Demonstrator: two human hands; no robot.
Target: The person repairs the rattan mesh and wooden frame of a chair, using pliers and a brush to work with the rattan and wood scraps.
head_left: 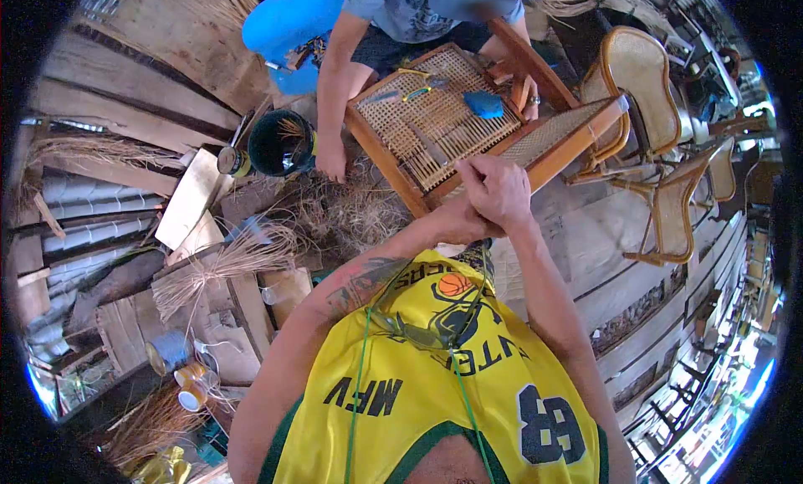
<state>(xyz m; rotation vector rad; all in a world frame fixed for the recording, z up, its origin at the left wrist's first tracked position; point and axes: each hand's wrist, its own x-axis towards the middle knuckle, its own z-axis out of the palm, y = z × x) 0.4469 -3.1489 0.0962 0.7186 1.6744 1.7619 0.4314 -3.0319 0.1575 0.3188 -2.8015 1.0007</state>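
My right hand (500,191) is closed, with its thumb uppermost, and overlaps my left hand (465,221) in front of my chest. The left hand's fingers are hidden behind the right, and whatever the right may hold does not show. Just beyond my hands is a wooden chair frame (383,162) with a woven cane panel (435,99). Open strands run along the panel's near side. On it lie yellow-handled pliers (418,93), a blue bundle (483,105) and a slim pointed tool (428,146).
Opposite me sits a person whose hand (331,159) hangs beside the frame. A dark bucket (280,145) and a can (232,161) stand to the left. Loose cane strands (226,271) and spools (191,384) lie lower left. Cane-backed chairs (640,87) stand on the right.
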